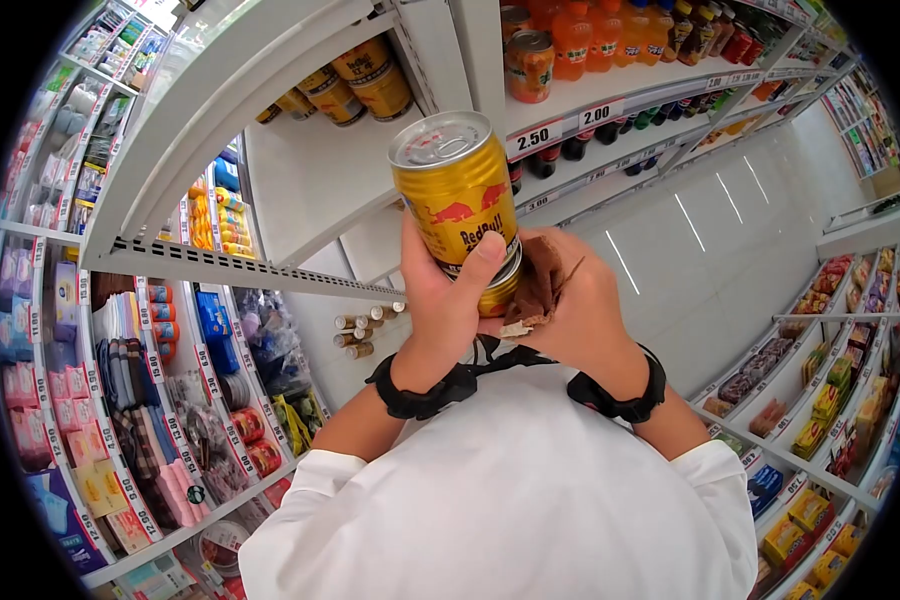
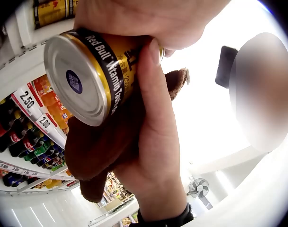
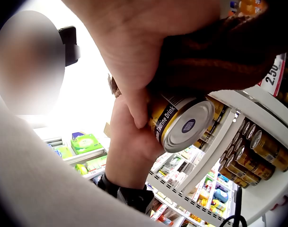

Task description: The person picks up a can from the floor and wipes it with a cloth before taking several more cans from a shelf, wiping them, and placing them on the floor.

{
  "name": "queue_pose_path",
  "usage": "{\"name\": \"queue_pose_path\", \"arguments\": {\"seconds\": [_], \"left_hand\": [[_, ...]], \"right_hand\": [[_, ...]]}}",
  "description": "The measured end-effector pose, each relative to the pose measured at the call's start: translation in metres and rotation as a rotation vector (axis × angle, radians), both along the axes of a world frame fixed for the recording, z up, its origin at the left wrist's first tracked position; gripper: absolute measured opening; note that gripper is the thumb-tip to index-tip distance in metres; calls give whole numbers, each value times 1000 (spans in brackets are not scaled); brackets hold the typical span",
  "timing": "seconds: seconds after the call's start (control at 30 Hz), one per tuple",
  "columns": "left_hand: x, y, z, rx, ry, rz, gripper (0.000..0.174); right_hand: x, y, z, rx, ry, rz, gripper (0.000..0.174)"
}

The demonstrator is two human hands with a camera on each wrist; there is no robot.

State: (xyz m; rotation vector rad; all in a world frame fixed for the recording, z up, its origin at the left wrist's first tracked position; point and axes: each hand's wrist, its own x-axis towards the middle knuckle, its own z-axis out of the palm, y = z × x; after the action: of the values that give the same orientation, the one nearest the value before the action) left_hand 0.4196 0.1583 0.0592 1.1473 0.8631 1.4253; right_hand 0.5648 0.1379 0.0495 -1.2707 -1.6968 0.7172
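Observation:
In the head view a gold Red Bull can [image 1: 460, 200] stands tilted in front of my chest, its silver top facing up. My left hand [image 1: 440, 290] grips its side, thumb across the front. Below its dark band shows another gold section with a silvery rim; I cannot tell if it is a second can. My right hand [image 1: 585, 295] holds a bunched brown cloth [image 1: 543, 275] against the lower part. The left wrist view shows a can's silver base [image 2: 75, 80] with a round code sticker, the cloth [image 2: 106, 146] bunched beside it.
A white shelf [image 1: 315, 185] with gold cans [image 1: 370, 80] stands ahead on the left. Orange drink bottles [image 1: 590, 40] line the shelf to its right. Several cans [image 1: 360, 335] are on the floor below. Packed goods shelves [image 1: 120, 380] rise on the left, snack shelves [image 1: 820, 380] on the right.

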Motion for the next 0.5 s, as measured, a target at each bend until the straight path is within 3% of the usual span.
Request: {"name": "queue_pose_path", "arguments": {"seconds": [0.23,0.33,0.5], "left_hand": [[-4,7,-1,-76,-209,-15,49],[-12,11,-7,-139,-157,-146,67],[-8,11,-11,-103,-189,-109,70]], "right_hand": [[6,1,-13,227,119,7,71],[9,-1,-18,269,201,7,72],[12,-1,-19,368,246,-4,72]]}}
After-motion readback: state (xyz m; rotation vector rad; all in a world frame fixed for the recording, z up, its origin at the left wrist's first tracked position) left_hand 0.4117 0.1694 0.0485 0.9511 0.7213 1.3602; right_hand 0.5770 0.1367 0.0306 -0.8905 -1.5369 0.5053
